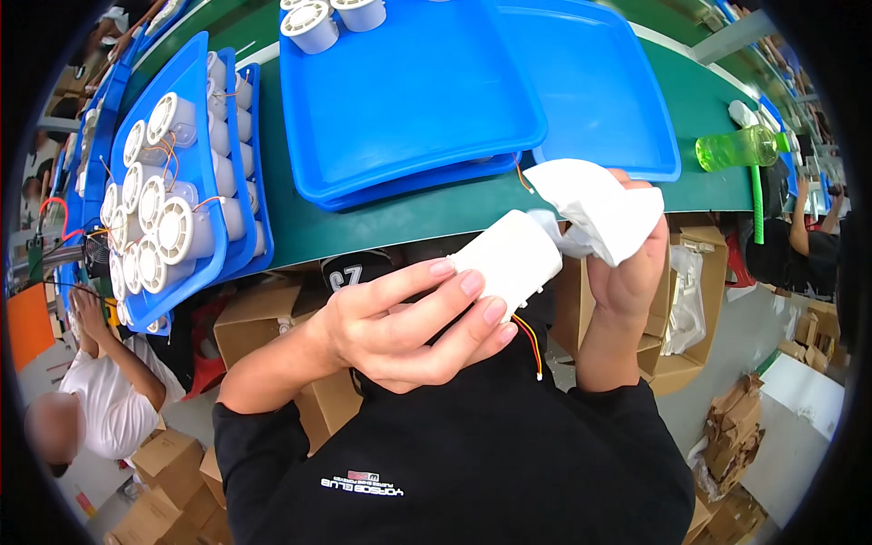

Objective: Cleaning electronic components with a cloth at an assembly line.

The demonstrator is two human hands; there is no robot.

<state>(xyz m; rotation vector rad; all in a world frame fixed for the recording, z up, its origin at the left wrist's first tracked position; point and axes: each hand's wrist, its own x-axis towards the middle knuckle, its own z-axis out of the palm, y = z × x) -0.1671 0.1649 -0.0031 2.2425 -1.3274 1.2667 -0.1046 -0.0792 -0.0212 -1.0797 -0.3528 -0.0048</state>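
My left hand (413, 331) is closed around a white cylindrical plastic housing (513, 259), tilted in front of my chest. Thin red, yellow and dark wires (531, 341) ending in a small white plug hang below it. A folded white cloth (604, 209) is gripped in my right hand (631, 272), whose fingers are partly hidden behind it. A loose edge of the cloth reaches the upper end of the housing, where a paler, translucent part shows.
Ahead, stacked blue trays (409, 100) stand on a green bench (381, 227), a few white housings (311, 27) at their far edge. Left are tilted trays full of similar housings (182, 227). A green bottle (740, 147) lies right. Cardboard boxes (695, 354) sit below; another person (118, 400) is left.
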